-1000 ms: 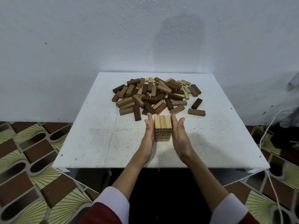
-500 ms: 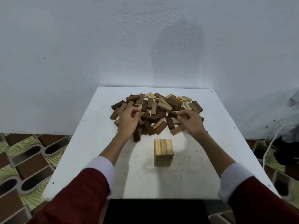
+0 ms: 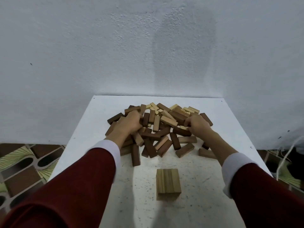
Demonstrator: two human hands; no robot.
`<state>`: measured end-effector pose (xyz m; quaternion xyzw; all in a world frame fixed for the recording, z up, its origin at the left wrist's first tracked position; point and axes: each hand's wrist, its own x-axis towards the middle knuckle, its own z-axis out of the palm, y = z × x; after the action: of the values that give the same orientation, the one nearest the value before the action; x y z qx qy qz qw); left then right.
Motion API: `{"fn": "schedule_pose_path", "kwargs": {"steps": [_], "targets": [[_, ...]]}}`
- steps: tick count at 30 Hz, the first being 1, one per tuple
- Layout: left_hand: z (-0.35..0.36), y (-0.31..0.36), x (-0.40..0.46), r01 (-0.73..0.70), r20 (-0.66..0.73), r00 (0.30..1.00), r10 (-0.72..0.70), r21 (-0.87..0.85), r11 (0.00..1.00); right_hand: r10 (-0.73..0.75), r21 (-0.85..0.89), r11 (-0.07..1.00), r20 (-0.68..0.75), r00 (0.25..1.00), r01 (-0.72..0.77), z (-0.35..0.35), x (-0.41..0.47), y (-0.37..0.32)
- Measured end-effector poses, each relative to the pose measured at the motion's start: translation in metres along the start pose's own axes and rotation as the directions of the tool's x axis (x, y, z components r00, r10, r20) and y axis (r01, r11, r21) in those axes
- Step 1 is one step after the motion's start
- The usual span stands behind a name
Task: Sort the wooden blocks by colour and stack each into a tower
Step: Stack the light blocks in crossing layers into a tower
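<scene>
Both hands in the block pile (image 3: 162,129) at the far half of the white surface (image 3: 82,134). Left hand (image 3: 130,123) is on the left side of the pile, fingers curled down among dark and mid-brown blocks; whether it actually holds one, cannot tell. Right hand (image 3: 196,124) is on the right side, fingertips bent, pinching at a pale block (image 3: 183,127) beside a dark one; grip partly hidden. Pile is mixed: dark brown, mid brown, pale, lying loose and crossed. Pale ones mostly at the far edge of the pile. Tower (image 3: 168,183) of pale blocks stands alone on the near part of the surface, upright, well apart from both hands. Red sleeves with white cuffs. Patterned floor on both sides, cords at right.
</scene>
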<state>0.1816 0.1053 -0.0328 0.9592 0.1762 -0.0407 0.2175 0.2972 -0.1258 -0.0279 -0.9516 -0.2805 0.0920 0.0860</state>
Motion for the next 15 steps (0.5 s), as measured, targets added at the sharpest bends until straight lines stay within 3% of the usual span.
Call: {"fn": "schedule_pose_path", "kwargs": {"steps": [5, 11, 15], "targets": [[0.002, 0.006, 0.010, 0.023, 0.029, 0.999, -0.025, 0.050, 0.998, -0.030, -0.016, 0.999, 0.041, 0.999, 0.031, 0.004, 0.002, 0.000], [0.000, 0.011, 0.007, 0.059, 0.005, 0.998, -0.059, 0.065, 0.996, -0.048, 0.097, 0.994, 0.066, 0.997, 0.041, 0.004, 0.004, 0.008], [0.003, 0.009, 0.004, 0.076, -0.019, 0.997, -0.075, 0.071, 0.995, 0.128, 0.398, 0.916, -0.159, 0.979, -0.055, -0.007, 0.002, 0.025]]}}
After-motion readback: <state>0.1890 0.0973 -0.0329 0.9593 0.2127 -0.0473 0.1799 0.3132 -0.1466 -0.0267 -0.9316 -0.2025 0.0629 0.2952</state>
